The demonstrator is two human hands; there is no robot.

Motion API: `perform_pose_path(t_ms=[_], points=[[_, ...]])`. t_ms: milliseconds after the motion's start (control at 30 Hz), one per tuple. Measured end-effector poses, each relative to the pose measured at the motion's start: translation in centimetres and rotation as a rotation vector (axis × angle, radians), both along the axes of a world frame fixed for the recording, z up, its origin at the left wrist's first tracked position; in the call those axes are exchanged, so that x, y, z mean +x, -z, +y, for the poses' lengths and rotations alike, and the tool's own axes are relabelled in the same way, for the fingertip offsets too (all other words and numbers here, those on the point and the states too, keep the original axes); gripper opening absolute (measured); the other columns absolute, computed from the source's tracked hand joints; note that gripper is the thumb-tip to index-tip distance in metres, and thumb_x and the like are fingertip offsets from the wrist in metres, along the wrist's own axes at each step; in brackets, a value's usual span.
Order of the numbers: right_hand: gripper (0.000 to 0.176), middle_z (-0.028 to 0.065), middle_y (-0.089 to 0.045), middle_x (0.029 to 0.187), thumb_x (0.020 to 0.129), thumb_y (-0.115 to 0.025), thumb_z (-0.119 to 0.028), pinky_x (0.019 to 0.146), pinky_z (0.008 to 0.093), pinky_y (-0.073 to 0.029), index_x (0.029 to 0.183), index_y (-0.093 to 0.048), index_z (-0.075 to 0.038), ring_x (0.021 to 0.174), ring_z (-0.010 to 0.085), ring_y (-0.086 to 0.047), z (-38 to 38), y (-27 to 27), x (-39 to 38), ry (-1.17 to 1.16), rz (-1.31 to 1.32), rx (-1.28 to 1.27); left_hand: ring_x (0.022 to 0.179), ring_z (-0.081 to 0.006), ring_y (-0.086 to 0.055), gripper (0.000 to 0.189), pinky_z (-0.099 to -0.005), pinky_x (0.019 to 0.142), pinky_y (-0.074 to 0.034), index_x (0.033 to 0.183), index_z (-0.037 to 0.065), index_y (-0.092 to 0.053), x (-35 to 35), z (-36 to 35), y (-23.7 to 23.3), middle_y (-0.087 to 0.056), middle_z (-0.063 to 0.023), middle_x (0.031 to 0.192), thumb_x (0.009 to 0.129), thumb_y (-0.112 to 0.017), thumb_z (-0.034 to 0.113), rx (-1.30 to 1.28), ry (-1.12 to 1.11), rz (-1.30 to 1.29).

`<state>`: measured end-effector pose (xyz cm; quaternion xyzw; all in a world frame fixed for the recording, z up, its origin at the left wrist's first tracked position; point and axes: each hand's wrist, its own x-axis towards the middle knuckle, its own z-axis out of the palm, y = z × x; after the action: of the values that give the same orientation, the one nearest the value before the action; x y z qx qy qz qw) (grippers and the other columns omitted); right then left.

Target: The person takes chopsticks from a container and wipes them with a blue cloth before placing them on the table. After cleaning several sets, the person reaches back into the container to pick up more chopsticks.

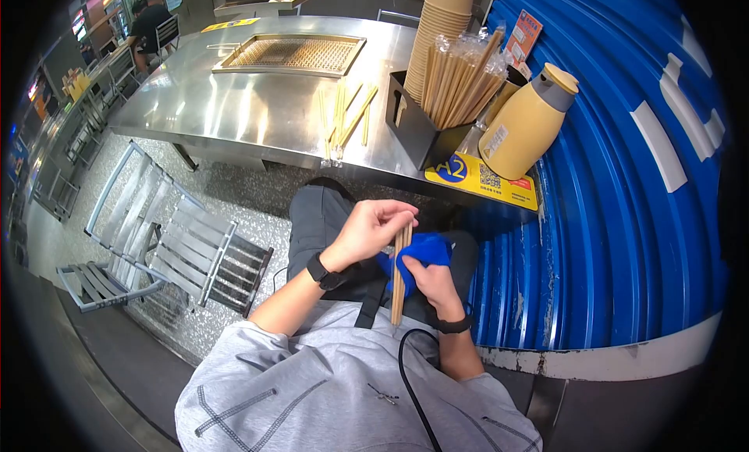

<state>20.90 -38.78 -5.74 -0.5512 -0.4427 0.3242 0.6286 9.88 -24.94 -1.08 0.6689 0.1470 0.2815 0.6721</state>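
My left hand [378, 227], with a dark watch on its wrist, pinches the upper end of a bundle of wooden chopsticks [399, 284] over my lap. A blue cloth [428, 247] is gripped in my right hand [431, 280] and lies against the side of the bundle. The chopsticks stand nearly upright, their lower ends near my grey shirt. Part of the cloth is hidden behind them. More loose chopsticks [341, 122] lie on the steel table [257, 112] ahead, some of them crossing.
A black caddy [419, 128] holds wrapped chopsticks [462, 81] and a tall stack of paper cups [438, 46]. Beside it stands a yellow jug [524, 128] against a blue corrugated wall [616, 210]. A grill [292, 54] is set into the table; a slatted chair [191, 245] stands left.
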Motion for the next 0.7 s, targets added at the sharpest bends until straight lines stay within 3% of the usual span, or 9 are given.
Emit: perform_pose_path(t_ms=[33,133,233,333,367,533,633,700], points=[[0.005,0.0074,-0.066,0.084,0.082,-0.067,0.0,0.067,0.0272,-0.049,0.086,-0.07,0.0,0.077,0.016,-0.063,0.7,-0.5,-0.3,0.07,-0.017,0.091,0.086,-0.0095,-0.065,0.023,-0.0231,0.077,-0.053,0.109,-0.005,-0.064,0.0,-0.2,0.1,-0.071,-0.0091,0.092,0.095,-0.058,0.011,-0.037,0.026,0.064],[0.005,0.0087,-0.066,0.087,0.082,-0.068,0.001,0.067,0.0273,-0.049,0.086,-0.07,0.0,0.077,0.0165,-0.063,1.8,-1.1,-0.5,0.116,-0.009,0.138,0.085,-0.0099,-0.066,0.023,-0.0228,0.076,-0.052,0.109,-0.006,-0.064,0.4,-0.2,0.2,-0.071,-0.0093,0.092,0.095,-0.058,0.011,0.007,0.013,-0.01],[0.003,0.0084,-0.066,0.082,0.081,-0.069,0.0,0.067,0.0281,-0.049,0.084,-0.07,-0.001,0.076,0.0173,-0.063,1.7,-0.1,-0.2,0.07,-0.09,0.097,0.084,-0.0101,-0.066,0.022,-0.0231,0.076,-0.052,0.108,-0.006,-0.065,0.0,0.4,-0.1,-0.071,-0.0096,0.091,0.094,-0.059,0.01,-0.003,-0.023,-0.019],[0.002,0.0079,-0.066,0.077,0.08,-0.07,-0.001,0.066,0.0287,-0.049,0.082,-0.071,-0.001,0.075,0.0182,-0.064,1.0,-0.2,-1.0,-0.031,0.036,-0.035,0.084,-0.0114,-0.066,0.019,-0.024,0.077,-0.053,0.105,-0.006,-0.066,-0.2,1.1,-0.6,-0.071,-0.0103,0.089,0.093,-0.06,0.008,0.009,-0.115,-0.078],[0.002,0.0083,-0.067,0.074,0.079,-0.072,-0.001,0.062,0.0283,-0.049,0.08,-0.072,-0.001,0.071,0.0179,-0.065,0.9,1.9,-0.8,0.003,-0.116,0.029,0.083,-0.0114,-0.066,0.019,-0.024,0.075,-0.053,0.104,-0.007,-0.066,-0.2,1.8,-0.3,-0.071,-0.01,0.087,0.092,-0.061,0.008,-0.006,-0.141,-0.097],[0.006,0.0085,-0.068,0.078,0.079,-0.073,-0.004,0.059,0.0268,-0.049,0.083,-0.072,0.0,0.064,0.0161,-0.064,-1.3,3.0,-1.2,-0.114,-0.023,0.008,0.083,-0.0108,-0.066,0.02,-0.0232,0.076,-0.053,0.106,-0.006,-0.066,-1.0,3.6,-1.6,-0.071,-0.0099,0.089,0.092,-0.061,0.007,-0.07,-0.201,-0.131],[0.012,0.0089,-0.069,0.086,0.085,-0.066,0.0,0.068,0.0254,-0.053,0.096,-0.069,0.004,0.077,0.0146,-0.066,-2.5,1.9,-0.9,-0.176,0.067,-0.132,0.083,-0.0103,-0.066,0.021,-0.0225,0.075,-0.053,0.107,-0.006,-0.065,-1.2,3.9,-2.3,-0.071,-0.01,0.089,0.093,-0.06,0.009,-0.06,-0.226,-0.104],[0.008,0.0073,-0.068,0.08,0.083,-0.069,-0.003,0.063,0.0264,-0.05,0.089,-0.07,0.002,0.07,0.0146,-0.064,-2.4,1.7,-0.7,-0.114,0.008,-0.135,0.083,-0.0103,-0.066,0.022,-0.0223,0.075,-0.053,0.107,-0.007,-0.065,-1.0,3.7,-2.4,-0.071,-0.0101,0.09,0.093,-0.06,0.009,-0.066,-0.244,-0.079]])
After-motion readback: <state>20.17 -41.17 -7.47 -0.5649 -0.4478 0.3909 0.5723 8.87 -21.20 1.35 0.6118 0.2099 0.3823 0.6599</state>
